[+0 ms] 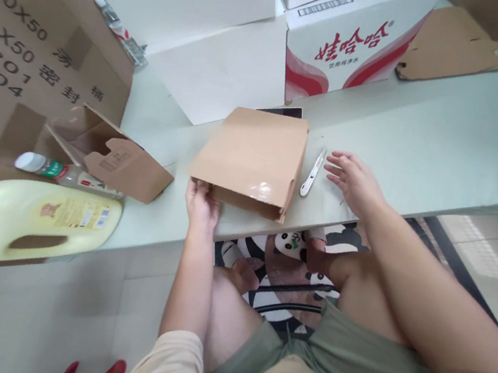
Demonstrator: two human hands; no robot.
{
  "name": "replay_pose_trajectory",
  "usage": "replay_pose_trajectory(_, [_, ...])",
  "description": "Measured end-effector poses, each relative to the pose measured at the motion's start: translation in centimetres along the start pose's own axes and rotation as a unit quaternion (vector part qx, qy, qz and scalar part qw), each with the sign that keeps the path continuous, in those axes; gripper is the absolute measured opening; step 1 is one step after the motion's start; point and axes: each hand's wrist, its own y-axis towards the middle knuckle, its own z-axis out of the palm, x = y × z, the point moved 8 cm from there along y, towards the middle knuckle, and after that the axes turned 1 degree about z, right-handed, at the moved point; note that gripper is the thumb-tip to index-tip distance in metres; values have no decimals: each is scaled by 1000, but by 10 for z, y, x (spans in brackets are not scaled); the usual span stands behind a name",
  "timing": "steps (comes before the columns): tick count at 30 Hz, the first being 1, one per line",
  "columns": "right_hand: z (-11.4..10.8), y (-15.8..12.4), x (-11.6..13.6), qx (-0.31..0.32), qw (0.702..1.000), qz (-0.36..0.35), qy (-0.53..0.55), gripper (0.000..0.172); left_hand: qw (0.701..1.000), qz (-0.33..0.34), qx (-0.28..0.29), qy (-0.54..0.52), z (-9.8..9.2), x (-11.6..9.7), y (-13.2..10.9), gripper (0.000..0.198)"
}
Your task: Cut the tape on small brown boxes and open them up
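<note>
A flat brown cardboard box (256, 151) lies on the table before me, its open end facing me. At its near left corner my left hand (202, 203) grips the edge, with the fingertips partly hidden inside the opening. Just right of the box lies a white utility knife (313, 173), its length pointing away from me. Beside the knife, my right hand (354, 179) hovers over the tabletop with fingers stretched out and nothing in them.
An open small carton (141, 172), a clear bottle (80, 178) and a yellow jug (83, 226) stand or lie at left. White boxes (340, 52) line the back; a black-screened device (286, 112) sits behind the box. Flattened cardboard (451, 45) rests back right. The table's (489, 138) edge is near my knees.
</note>
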Motion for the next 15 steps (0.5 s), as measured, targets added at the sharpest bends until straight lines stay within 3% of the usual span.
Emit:
replay_pose_trajectory(3, [10, -6, -3, 10, 996, 58, 64, 28, 991, 71, 83, 82, 5, -8, -4, 26])
replay_pose_trajectory(6, [13, -12, -3, 10, 988, 107, 114, 21, 954, 135, 204, 171, 16, -12, -13, 23])
replay_pose_trajectory(8, [11, -16, -5, -6, 981, 149, 120, 9, 925, 162, 247, 240, 22, -11, -17, 22])
replay_pose_trajectory(12, [10, -22, -10, -25, 967, 212, 136, 6, 886, 196, 255, 334, 28, -10, -19, 25])
replay_pose_trajectory(15, [3, -22, -3, -58, 965, 172, 187, 9, 908, 199, 162, 330, 17, -14, -12, 32])
